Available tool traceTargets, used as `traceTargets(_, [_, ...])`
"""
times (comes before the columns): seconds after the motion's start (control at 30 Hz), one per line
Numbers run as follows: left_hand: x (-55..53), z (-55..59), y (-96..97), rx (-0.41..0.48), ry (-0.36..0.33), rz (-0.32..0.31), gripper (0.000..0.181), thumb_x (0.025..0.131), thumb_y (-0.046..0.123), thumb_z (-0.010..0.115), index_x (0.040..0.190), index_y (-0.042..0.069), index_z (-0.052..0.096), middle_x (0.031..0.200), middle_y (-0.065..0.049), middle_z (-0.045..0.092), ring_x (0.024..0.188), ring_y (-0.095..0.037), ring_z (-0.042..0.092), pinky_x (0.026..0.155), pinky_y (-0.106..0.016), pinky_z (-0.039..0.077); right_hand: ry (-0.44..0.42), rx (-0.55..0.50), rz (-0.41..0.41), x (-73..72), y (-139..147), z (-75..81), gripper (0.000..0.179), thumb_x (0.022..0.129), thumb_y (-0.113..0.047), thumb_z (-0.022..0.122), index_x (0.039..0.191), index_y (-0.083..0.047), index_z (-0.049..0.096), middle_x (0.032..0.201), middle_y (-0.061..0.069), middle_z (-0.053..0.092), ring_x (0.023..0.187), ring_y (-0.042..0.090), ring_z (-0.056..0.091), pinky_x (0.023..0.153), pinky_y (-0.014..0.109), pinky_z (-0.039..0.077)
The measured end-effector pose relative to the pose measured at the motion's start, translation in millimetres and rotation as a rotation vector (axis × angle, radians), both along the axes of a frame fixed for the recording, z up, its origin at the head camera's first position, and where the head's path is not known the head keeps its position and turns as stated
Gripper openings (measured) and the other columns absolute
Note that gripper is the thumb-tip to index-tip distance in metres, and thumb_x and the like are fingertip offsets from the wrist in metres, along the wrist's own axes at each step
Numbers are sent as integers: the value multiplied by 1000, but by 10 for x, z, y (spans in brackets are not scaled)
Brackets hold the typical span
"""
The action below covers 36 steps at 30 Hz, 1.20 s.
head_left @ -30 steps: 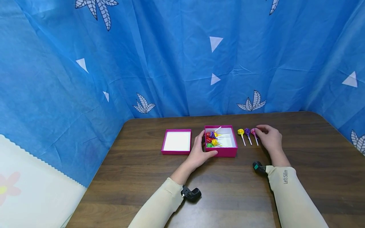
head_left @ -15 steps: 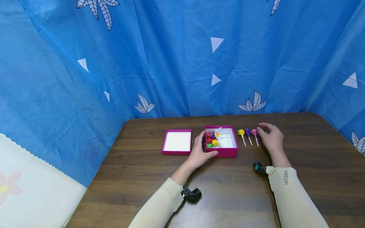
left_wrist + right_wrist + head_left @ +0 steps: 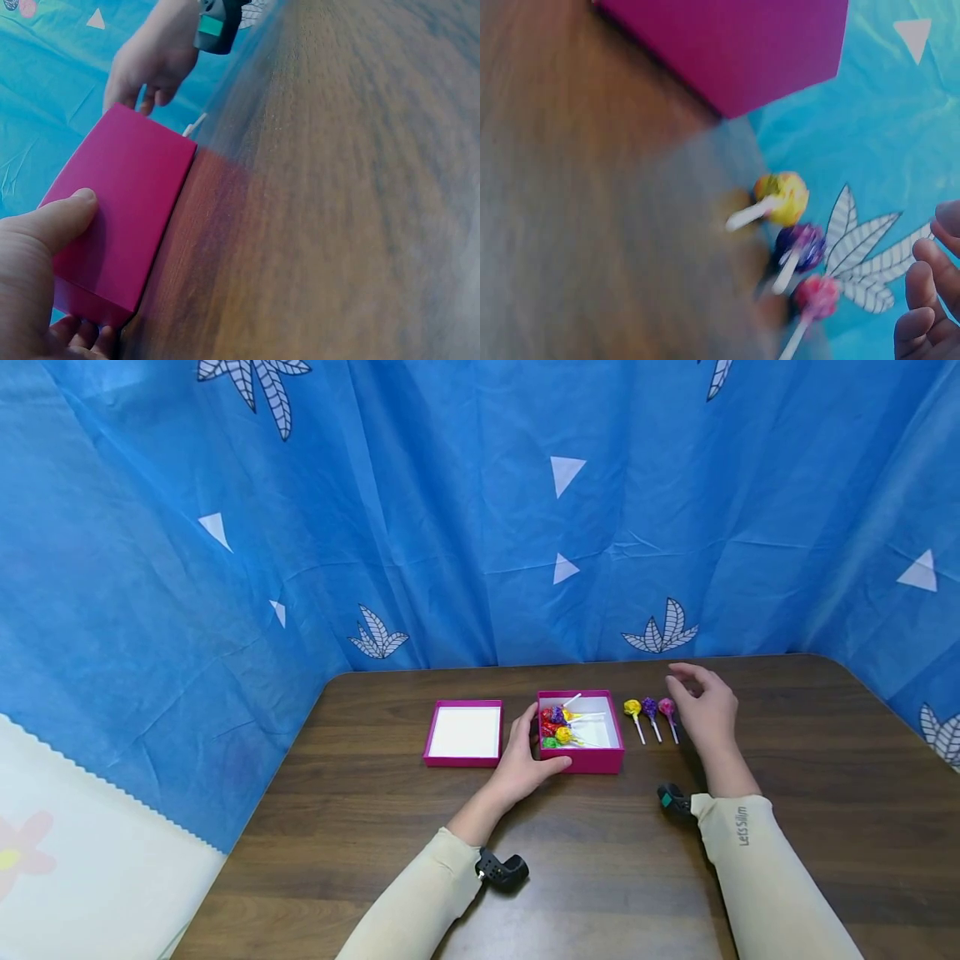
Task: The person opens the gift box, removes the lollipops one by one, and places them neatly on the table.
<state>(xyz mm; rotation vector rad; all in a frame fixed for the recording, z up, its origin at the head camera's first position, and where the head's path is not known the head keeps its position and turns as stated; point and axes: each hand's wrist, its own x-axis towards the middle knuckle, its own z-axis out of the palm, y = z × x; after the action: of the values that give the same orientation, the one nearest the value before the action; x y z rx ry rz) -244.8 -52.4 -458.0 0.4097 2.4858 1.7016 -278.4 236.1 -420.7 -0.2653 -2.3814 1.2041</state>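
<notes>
My left hand (image 3: 522,767) holds the near left corner of a magenta box (image 3: 596,762), its thumb on the front wall and its fingers along the left side. Inside the box lie several lollipops (image 3: 558,727) in red, purple, yellow and green wrappers, heads to the left. To the box's right, a yellow lollipop (image 3: 632,707), a purple lollipop (image 3: 650,709) and a pink lollipop (image 3: 667,708) lie in a row, sticks toward me. Just right of the pink one, my right hand (image 3: 707,710) hovers with loosely bent fingers, holding nothing; the right wrist view shows its fingers (image 3: 922,281) apart from the lollipops.
A magenta lid (image 3: 464,762) with a white inside lies face up left of the box. The brown wooden table (image 3: 375,860) carries everything. Behind it hangs a blue curtain (image 3: 450,527) with white leaf and triangle prints.
My right hand has come off the pink lollipop, lifting away and moving toward the table's far side. The row of lollipops stays put, and my left hand remains on the box.
</notes>
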Motion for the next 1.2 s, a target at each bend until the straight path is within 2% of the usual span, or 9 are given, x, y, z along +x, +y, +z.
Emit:
traceTargets(0.17, [-12,-6,-7,-5,1,1,97,86,30,79,159,29,15,159,-6,26,147,-25,33,119,-43,38,59,-13,8,-1,-93,89,38,101,-38,57,130,-16,66,122,10,65,95,16,51,75,13,40])
traceTargets(0.3, [-17,-18,-15,-7,1,6,98,86,29,79,159,29,15,160,-5,26,147,-24,32,119,-42,39,101,-10,19,-9,-159,137,34,101,-33,59,128,-14,67,119,9,67,91,10,51,76,13,40])
traceTargets(0.4, [-21,-23,-15,1,6,2,98,86,29,79,159,28,15,159,-6,26,147,-25,33,118,-42,39,116,9,39,-13,-193,152,33,101,-31,59,127,-13,67,119,10,67,93,11,54,79,11,40])
traceTargets(0.6, [-17,-13,-5,5,10,-2,97,86,30,79,159,27,15,159,-7,26,146,-25,33,118,-43,39,122,53,92,2,-259,179,32,101,-27,60,128,-11,66,119,13,66,99,21,59,79,8,41])
traceTargets(0.73, [-18,-14,-2,9,11,-7,97,86,29,79,159,27,15,159,-7,26,146,-26,33,119,-43,38,113,72,112,8,-300,192,31,100,-26,61,127,-11,66,120,13,66,104,26,62,88,22,50])
traceTargets(0.83, [-20,-15,0,10,8,-8,97,86,29,79,159,27,15,159,-7,26,146,-25,33,119,-43,38,114,82,132,8,-338,191,31,100,-26,61,127,-12,66,121,13,66,107,28,61,92,32,53])
traceTargets(0.97, [-21,-16,-2,10,6,-7,97,86,28,79,159,27,15,159,-7,26,146,-25,33,119,-43,38,135,100,174,4,-426,173,30,99,-24,63,126,-12,67,119,13,67,105,28,62,89,32,53])
traceTargets(1.2, [-11,-1,-5,-4,2,-5,98,86,31,79,159,27,14,160,-6,24,147,-25,32,119,-43,38,141,126,264,-4,-634,116,30,96,-17,67,125,-11,67,116,12,66,102,27,63,90,48,58])
